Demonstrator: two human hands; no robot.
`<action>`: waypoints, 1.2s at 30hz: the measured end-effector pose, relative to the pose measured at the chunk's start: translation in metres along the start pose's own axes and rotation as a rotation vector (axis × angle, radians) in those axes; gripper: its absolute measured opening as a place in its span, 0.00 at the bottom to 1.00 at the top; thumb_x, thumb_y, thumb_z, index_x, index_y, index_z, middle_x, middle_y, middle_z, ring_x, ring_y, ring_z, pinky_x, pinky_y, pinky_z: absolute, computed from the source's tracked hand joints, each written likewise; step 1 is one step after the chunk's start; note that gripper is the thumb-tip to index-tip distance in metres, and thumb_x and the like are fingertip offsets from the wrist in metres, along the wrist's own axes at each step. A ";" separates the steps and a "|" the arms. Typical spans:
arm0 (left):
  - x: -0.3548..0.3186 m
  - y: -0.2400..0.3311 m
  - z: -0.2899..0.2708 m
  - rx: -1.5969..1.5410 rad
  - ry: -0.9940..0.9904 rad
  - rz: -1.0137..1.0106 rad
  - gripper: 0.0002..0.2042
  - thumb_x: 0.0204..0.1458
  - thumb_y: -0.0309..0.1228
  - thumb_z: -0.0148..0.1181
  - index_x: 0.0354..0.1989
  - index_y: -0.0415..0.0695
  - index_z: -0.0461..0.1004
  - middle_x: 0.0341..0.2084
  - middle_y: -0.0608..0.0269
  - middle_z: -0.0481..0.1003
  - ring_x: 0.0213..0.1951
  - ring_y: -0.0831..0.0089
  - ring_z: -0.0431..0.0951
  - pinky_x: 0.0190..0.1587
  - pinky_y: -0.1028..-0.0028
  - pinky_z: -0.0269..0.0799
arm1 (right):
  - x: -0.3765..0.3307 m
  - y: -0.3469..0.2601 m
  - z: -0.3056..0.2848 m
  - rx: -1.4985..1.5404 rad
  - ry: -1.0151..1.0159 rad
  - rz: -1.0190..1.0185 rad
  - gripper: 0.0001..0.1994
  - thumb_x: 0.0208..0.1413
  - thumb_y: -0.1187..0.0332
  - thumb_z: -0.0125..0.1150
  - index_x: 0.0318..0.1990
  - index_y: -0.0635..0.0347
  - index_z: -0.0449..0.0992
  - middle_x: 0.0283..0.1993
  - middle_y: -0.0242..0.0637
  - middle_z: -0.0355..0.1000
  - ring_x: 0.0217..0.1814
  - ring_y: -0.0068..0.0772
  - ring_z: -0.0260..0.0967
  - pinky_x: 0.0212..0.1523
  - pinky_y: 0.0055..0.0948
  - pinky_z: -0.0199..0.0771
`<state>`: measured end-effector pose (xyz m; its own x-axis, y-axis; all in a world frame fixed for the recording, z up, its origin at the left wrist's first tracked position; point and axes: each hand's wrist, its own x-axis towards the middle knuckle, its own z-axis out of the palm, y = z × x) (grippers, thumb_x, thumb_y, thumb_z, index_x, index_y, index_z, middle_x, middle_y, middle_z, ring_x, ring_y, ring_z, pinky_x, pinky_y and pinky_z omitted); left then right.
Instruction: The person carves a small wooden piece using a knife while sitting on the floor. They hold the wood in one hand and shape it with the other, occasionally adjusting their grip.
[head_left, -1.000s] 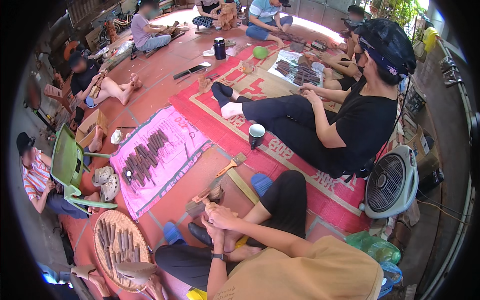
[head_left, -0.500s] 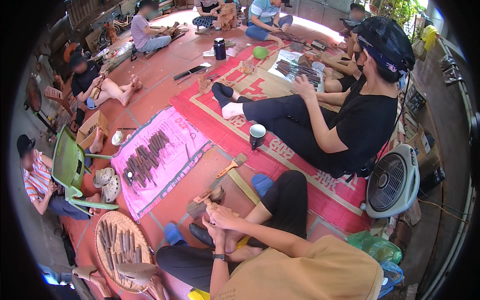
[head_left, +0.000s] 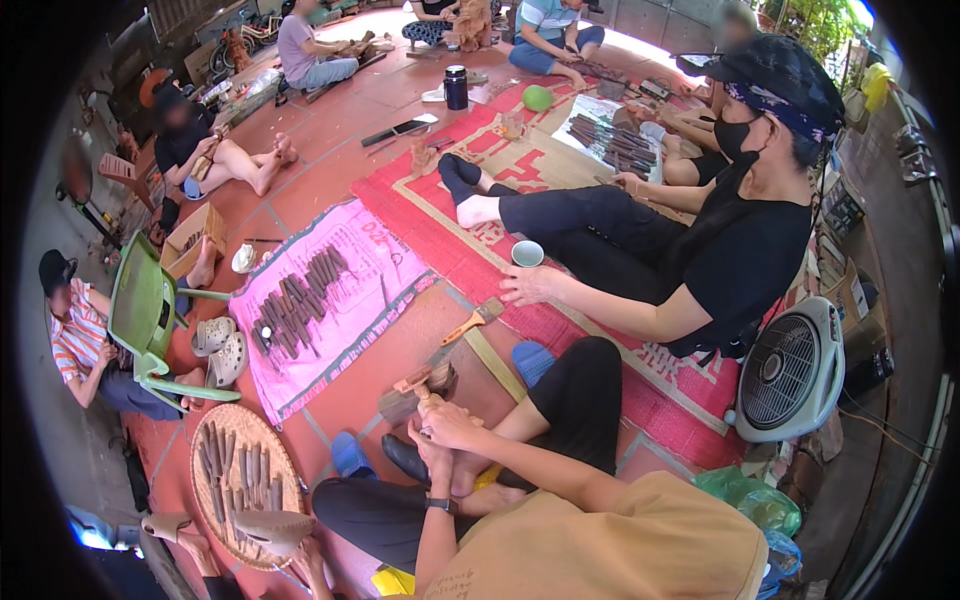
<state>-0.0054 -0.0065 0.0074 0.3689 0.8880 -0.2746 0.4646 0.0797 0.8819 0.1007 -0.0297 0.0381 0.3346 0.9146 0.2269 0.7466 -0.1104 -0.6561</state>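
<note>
My hands meet low in the middle of the view, above my crossed legs. My right hand [head_left: 450,424] wraps round a small pale wooden piece [head_left: 426,396] that has a reddish-brown crosswise end [head_left: 411,381]; its exact kind is too small to tell. My left hand [head_left: 432,456], with a dark watch at the wrist, is closed just below the right one. What its fingers grip is hidden. Directly beyond the hands lies a dark wooden block [head_left: 398,403]. A flat brush [head_left: 473,322] with an orange handle rests on the tiles farther off.
Many tools lie on a pink cloth [head_left: 375,300], and more fill a round woven tray [head_left: 289,460]. A co-worker's hand [head_left: 530,285] is beside a mug [head_left: 527,254] on the red mat [head_left: 560,325]. A fan [head_left: 790,370] stands right; a green chair [head_left: 140,290], left.
The co-worker in black has lowered a hand from in front of the chest to beside the mug. The whole view has shifted slightly. My hands stay together on the wooden piece.
</note>
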 end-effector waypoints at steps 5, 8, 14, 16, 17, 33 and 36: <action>-0.002 -0.015 0.000 0.012 0.013 0.089 0.44 0.50 0.40 0.68 0.71 0.44 0.48 0.50 0.37 0.74 0.52 0.46 0.76 0.53 0.57 0.71 | -0.003 -0.014 -0.005 -0.099 0.029 0.034 0.10 0.45 0.67 0.63 0.30 0.68 0.77 0.32 0.51 0.75 0.45 0.52 0.74 0.42 0.48 0.73; -0.001 -0.002 0.002 -0.001 0.028 0.043 0.43 0.50 0.39 0.67 0.71 0.44 0.48 0.47 0.35 0.75 0.50 0.43 0.77 0.52 0.55 0.70 | -0.002 -0.003 -0.004 -0.024 -0.029 0.029 0.09 0.46 0.68 0.63 0.30 0.65 0.76 0.35 0.48 0.74 0.43 0.52 0.75 0.42 0.48 0.74; -0.004 -0.010 -0.002 0.058 0.019 0.137 0.43 0.52 0.42 0.68 0.71 0.44 0.48 0.54 0.39 0.73 0.55 0.48 0.75 0.55 0.60 0.71 | 0.001 -0.019 -0.016 -0.095 -0.117 0.171 0.08 0.48 0.66 0.63 0.30 0.62 0.75 0.36 0.46 0.74 0.44 0.50 0.75 0.42 0.48 0.75; -0.002 -0.013 0.000 0.058 0.005 0.108 0.43 0.52 0.41 0.68 0.71 0.44 0.48 0.53 0.40 0.73 0.54 0.48 0.76 0.55 0.60 0.71 | 0.001 -0.016 -0.015 -0.101 -0.106 0.146 0.08 0.48 0.66 0.63 0.29 0.62 0.75 0.36 0.46 0.74 0.44 0.50 0.75 0.42 0.48 0.76; 0.001 -0.014 0.001 0.022 0.025 0.080 0.43 0.50 0.40 0.69 0.70 0.44 0.48 0.52 0.38 0.74 0.53 0.46 0.76 0.55 0.58 0.71 | -0.001 -0.010 -0.009 -0.078 -0.084 0.108 0.08 0.48 0.66 0.63 0.29 0.62 0.75 0.35 0.46 0.74 0.44 0.50 0.75 0.42 0.48 0.76; -0.004 0.008 0.001 0.045 0.048 -0.031 0.42 0.48 0.35 0.69 0.70 0.46 0.50 0.46 0.38 0.77 0.51 0.47 0.78 0.53 0.58 0.71 | -0.001 -0.004 -0.028 -0.002 -0.125 0.084 0.07 0.49 0.64 0.63 0.26 0.55 0.83 0.34 0.44 0.78 0.41 0.49 0.76 0.41 0.49 0.76; -0.004 0.010 0.003 0.041 0.031 -0.027 0.43 0.47 0.35 0.69 0.70 0.45 0.49 0.47 0.35 0.77 0.51 0.43 0.77 0.53 0.56 0.71 | -0.002 0.001 -0.032 0.092 -0.120 0.134 0.07 0.49 0.64 0.63 0.27 0.53 0.84 0.33 0.45 0.78 0.41 0.49 0.77 0.41 0.48 0.76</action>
<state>0.0007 -0.0104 0.0161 0.3312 0.8994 -0.2852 0.5070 0.0853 0.8577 0.1191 -0.0440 0.0595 0.3525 0.9345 0.0491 0.6425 -0.2036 -0.7387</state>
